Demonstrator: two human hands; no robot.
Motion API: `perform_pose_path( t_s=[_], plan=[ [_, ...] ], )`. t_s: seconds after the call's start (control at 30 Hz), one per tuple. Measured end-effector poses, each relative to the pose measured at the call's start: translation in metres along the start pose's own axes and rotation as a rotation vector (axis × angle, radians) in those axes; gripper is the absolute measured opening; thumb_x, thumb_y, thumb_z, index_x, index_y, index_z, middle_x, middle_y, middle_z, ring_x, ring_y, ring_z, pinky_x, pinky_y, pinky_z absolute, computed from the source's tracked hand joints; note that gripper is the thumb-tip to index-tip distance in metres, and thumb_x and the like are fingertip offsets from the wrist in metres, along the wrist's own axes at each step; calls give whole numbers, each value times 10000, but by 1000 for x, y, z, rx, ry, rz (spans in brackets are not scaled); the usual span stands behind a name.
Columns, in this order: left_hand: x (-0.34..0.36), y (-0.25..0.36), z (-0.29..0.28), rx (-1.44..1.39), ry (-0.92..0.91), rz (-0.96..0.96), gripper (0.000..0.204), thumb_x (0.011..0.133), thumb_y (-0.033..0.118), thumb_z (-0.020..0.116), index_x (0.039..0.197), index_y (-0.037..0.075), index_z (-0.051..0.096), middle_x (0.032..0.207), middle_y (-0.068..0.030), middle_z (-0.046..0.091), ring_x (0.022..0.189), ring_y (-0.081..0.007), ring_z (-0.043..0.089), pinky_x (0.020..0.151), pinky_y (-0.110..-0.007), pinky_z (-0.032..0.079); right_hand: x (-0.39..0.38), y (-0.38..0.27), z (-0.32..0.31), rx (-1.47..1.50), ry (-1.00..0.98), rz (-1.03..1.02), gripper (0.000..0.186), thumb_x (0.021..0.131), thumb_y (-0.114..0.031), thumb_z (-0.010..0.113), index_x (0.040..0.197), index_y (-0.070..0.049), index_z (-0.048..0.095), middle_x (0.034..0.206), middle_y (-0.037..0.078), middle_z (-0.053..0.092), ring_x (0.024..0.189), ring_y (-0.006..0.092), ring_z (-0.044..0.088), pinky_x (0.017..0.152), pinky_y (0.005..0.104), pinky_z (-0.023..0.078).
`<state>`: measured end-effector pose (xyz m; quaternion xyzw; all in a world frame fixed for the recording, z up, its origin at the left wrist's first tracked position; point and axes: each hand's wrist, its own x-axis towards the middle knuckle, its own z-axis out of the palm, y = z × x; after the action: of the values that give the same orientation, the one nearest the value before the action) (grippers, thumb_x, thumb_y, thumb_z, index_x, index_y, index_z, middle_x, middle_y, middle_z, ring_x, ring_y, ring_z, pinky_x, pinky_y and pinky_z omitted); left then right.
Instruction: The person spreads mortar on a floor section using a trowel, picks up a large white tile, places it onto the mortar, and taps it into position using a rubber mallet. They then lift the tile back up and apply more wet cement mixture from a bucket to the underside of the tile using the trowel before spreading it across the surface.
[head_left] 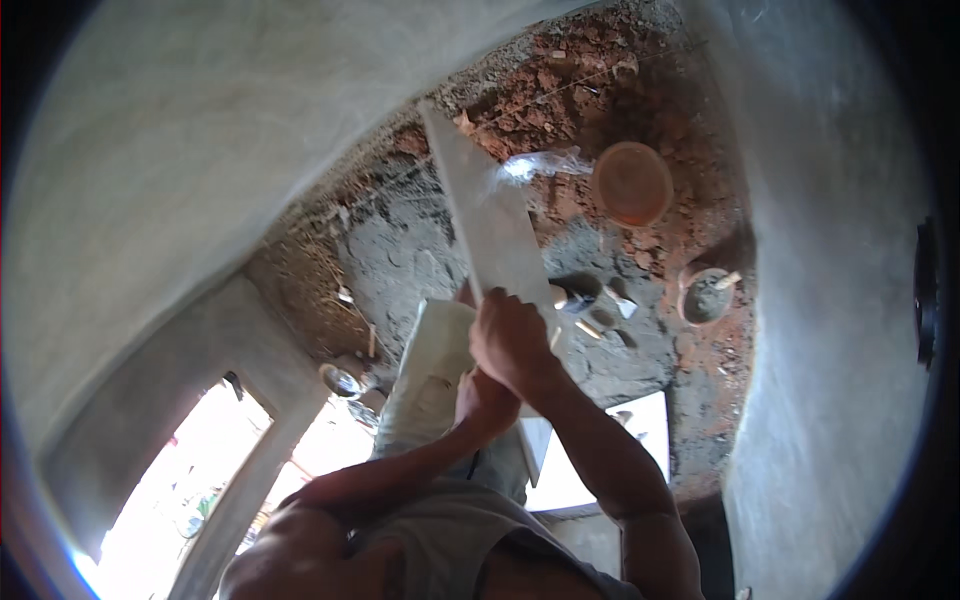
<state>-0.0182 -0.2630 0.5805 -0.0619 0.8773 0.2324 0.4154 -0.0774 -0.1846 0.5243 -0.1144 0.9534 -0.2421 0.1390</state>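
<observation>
A long, flat grey board (490, 220) slants up and away from my body, its far end over the rubble by the wall. My right hand (515, 338) is closed on the board's near part. Just below it my left hand (486, 402) is closed too, pressed against the right wrist, and the right arm covers what its fingers hold. The board's lower end (535, 445) shows beneath my hands. My leg in pale trousers (425, 360) is bent beside the board on the left.
A round reddish-brown tub (633, 184) stands right of the board, near crumpled clear plastic (545, 163). Further right is a small bowl of grey mix (708, 297). A scraper (621, 301) lies on the grey floor. A white panel (652, 435) is near my right forearm. Plastered walls (820, 250) curve around.
</observation>
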Motion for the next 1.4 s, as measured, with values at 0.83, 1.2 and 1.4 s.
perform_pose_path(
  t_s=[0.83, 1.2, 1.4],
  plan=[
    [238, -52, 279, -1274, -393, -437, 763, 964, 643, 416, 1419, 30, 430, 1354, -115, 523, 1250, -254, 470, 1052, -369, 355, -159, 77, -377, 533, 79, 864, 190, 807, -153, 733, 872, 21, 690, 746, 150, 701, 594, 159, 644, 558, 320, 490],
    [246, 40, 134, -1084, -542, -472, 1014, 835, 857, 345, 1535, 125, 294, 1505, -126, 386, 1339, -314, 416, 1111, -506, 323, -217, 183, -327, 778, 597, 1234, 410, 848, -189, 739, 1168, 44, 633, 1023, 84, 678, 955, 154, 610, 834, 320, 478],
    [319, 22, 61, -371, 62, -472, 992, 784, 898, 384, 869, -47, 672, 754, -93, 576, 713, -196, 494, 648, -418, 418, -250, 333, -143, 983, 779, 1412, 541, 968, -404, 595, 1240, 63, 602, 1059, 114, 682, 910, 183, 652, 824, 327, 511]
  ],
)
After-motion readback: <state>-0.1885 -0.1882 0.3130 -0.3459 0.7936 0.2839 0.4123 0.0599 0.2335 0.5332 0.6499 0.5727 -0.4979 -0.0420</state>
